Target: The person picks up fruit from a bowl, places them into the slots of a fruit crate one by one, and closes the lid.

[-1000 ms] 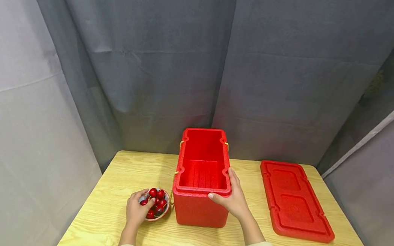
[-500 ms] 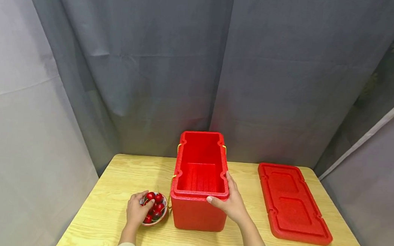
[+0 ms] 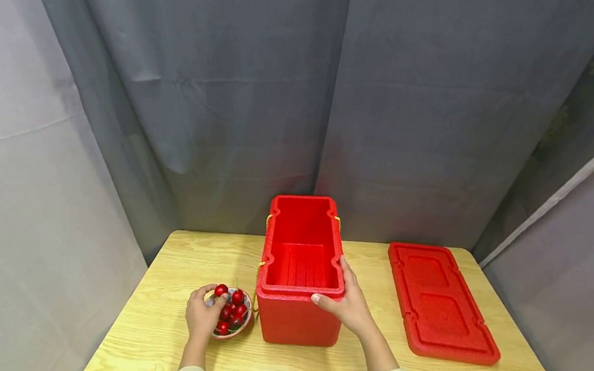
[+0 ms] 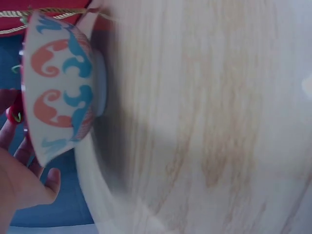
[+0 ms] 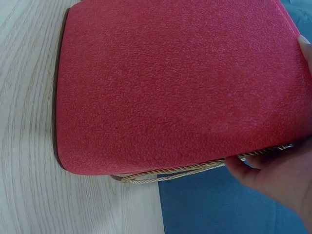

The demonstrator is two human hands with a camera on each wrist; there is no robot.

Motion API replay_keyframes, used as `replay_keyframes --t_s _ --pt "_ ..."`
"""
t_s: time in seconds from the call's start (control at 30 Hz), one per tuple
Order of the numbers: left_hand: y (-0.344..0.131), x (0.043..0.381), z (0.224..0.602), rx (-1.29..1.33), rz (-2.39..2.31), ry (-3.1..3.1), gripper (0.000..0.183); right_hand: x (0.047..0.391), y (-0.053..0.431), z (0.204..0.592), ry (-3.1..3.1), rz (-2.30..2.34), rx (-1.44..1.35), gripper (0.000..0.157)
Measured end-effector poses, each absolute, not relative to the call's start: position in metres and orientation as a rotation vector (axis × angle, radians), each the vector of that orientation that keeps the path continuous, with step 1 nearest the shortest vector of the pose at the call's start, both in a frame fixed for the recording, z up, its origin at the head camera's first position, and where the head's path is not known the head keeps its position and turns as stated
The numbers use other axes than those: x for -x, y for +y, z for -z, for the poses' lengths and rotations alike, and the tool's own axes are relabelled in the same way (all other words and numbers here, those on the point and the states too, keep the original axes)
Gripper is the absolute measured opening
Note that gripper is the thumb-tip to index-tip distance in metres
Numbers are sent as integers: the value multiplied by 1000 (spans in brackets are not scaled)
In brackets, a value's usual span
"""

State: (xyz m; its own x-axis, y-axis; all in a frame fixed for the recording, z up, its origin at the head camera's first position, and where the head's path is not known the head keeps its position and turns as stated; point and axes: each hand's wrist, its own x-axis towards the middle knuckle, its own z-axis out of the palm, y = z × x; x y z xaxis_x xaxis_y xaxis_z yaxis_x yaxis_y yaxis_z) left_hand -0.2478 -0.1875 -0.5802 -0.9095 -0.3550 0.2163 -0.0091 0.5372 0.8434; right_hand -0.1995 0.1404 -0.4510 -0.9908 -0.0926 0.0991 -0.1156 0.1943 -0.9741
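In the head view my left hand (image 3: pixel 202 315) pinches a red cherry (image 3: pixel 221 290) between thumb and fingers at the left rim of a small bowl (image 3: pixel 230 336). More red cherries (image 3: pixel 236 313) with green stems lie in that bowl. Its outer wall, painted in orange and blue swirls, fills the left side of the left wrist view. My right hand (image 3: pixel 352 307) grips the near right corner of an uncovered red foam box (image 3: pixel 296 321), thumb on the front rim and fingers along the right side. The box's inside shows nothing in it.
A red lid (image 3: pixel 445 308) lies flat on the wooden table (image 3: pixel 179 269), to the right. Yellow rope (image 3: pixel 257 282) runs along the box's left side, close to the bowl. Grey curtains (image 3: pixel 250 120) hang behind and on both sides.
My left hand has drawn the cherry up and left, apart from the others in the bowl. The right hand keeps its grip on the box. The head view has shifted slightly.
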Motion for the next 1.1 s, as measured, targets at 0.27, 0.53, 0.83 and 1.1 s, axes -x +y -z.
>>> replay_keyframes --t_s 0.27,0.53,0.83,1.1 --pt "-172 221 561 -311 1494 -2163 33 195 139 453 -2416 -1974 -215 102" --pt "-153 208 538 -268 1532 -2068 32 194 139 450 -2399 -1990 -227 100" --pt "-143 205 512 -286 1626 -2031 32 205 142 465 -2390 -2004 -218 103" --pt "-137 208 493 -229 1626 -2004 28 216 146 484 -2378 -1961 -232 103"
